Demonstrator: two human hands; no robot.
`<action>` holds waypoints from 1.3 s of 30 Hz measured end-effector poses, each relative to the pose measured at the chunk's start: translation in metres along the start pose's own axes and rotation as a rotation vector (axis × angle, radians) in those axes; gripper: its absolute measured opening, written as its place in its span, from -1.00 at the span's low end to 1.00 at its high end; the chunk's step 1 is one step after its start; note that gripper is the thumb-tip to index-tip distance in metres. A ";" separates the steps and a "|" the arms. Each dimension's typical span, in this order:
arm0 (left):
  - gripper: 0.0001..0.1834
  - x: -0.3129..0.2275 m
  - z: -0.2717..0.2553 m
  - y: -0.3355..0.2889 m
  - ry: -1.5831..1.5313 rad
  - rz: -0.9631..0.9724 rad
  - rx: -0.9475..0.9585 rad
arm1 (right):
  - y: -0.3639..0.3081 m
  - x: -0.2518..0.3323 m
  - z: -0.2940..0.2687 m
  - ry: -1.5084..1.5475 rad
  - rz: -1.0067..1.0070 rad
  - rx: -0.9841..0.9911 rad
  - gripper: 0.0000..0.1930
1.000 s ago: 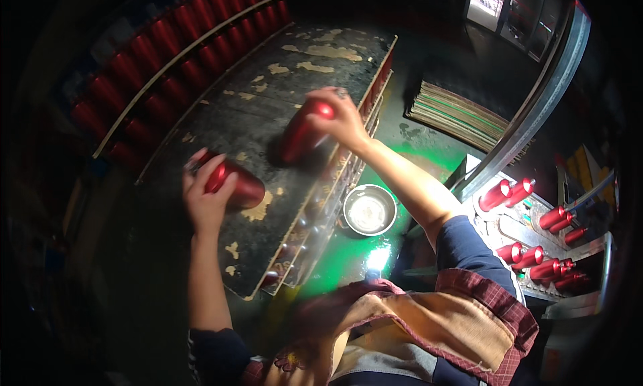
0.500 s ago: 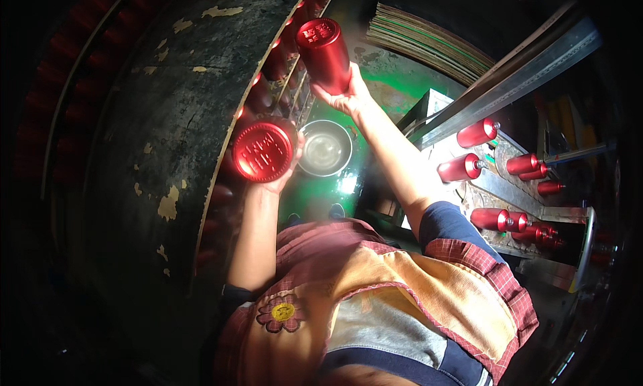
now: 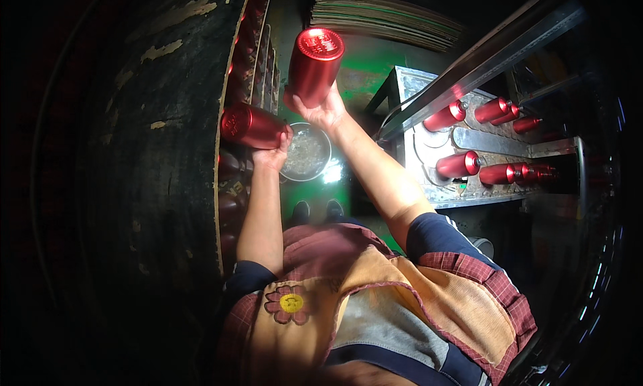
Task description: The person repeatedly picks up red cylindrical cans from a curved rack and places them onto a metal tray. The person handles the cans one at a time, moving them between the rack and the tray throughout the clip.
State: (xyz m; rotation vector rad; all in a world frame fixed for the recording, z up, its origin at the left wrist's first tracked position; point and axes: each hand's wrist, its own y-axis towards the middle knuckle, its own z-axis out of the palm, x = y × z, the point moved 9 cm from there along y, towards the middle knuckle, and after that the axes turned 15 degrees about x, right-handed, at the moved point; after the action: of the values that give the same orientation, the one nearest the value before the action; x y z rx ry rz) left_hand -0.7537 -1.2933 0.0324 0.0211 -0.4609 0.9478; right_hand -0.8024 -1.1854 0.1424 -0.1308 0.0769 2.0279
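Observation:
My right hand is wrapped round a shiny red metal bottle, held raised with its embossed base turned up toward me. Lower and to the left, my left hand grips a second red bottle. This one lies tilted almost sideways, its embossed base pointing left at the edge of a rack. Both bottles' necks are hidden. A round metal basin with a pale, cloudy inside stands below, between my forearms.
On the left, a dark panel with peeling patches tops a rack holding several red bottles. At the right, several red bottles lie on a metal worktable. A slanting metal beam crosses above it. Stacked flat sheets lie at the back.
The left bottle has tipped from base-toward-me to sideways, nearer the rack. The right bottle remains held up. My view has shifted, bringing more of the worktable into sight.

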 end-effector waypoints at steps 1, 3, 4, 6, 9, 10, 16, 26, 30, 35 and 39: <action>-0.45 -0.006 -0.001 0.008 0.008 -0.027 0.028 | 0.002 0.000 0.000 0.013 0.000 0.039 -0.35; -0.49 -0.022 -0.007 0.021 0.088 -0.043 0.085 | 0.006 0.001 -0.004 0.013 -0.024 0.096 -0.37; -0.49 -0.039 -0.012 0.023 0.133 0.021 0.084 | 0.009 -0.002 -0.011 0.016 -0.022 0.074 -0.36; -0.49 -0.060 -0.020 0.035 0.196 0.065 0.083 | 0.014 -0.004 -0.015 0.040 -0.032 0.095 -0.32; -0.52 -0.079 -0.036 0.041 0.296 0.157 -0.089 | -0.001 0.006 -0.012 -0.010 -0.077 0.073 -0.25; -0.51 -0.057 -0.032 0.051 0.173 0.004 -0.025 | -0.013 0.014 0.003 0.020 -0.108 0.160 -0.24; -0.32 0.010 -0.015 0.033 0.155 -0.209 0.061 | -0.176 0.069 0.025 -0.136 -0.200 -0.080 -0.31; -0.47 0.147 -0.053 -0.070 1.230 0.049 -0.224 | -0.577 0.122 0.007 -0.264 -0.663 -0.238 -0.40; -0.52 0.301 -0.004 -0.053 1.350 0.051 -0.120 | -0.722 0.138 -0.003 -0.512 -0.842 -0.270 -0.44; -0.58 0.481 0.075 0.040 1.735 0.046 0.356 | -0.851 0.143 -0.042 -0.389 -1.077 -0.051 -0.47; -0.61 0.613 0.099 0.116 1.796 0.017 0.618 | -0.919 0.146 -0.084 -0.003 -1.203 0.113 -0.38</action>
State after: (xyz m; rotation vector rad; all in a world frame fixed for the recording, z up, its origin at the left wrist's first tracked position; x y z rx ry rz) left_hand -0.5788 -0.7695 0.3390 -0.2589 1.4817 0.7570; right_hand -0.0385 -0.6562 0.0436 -0.0700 0.0821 0.8208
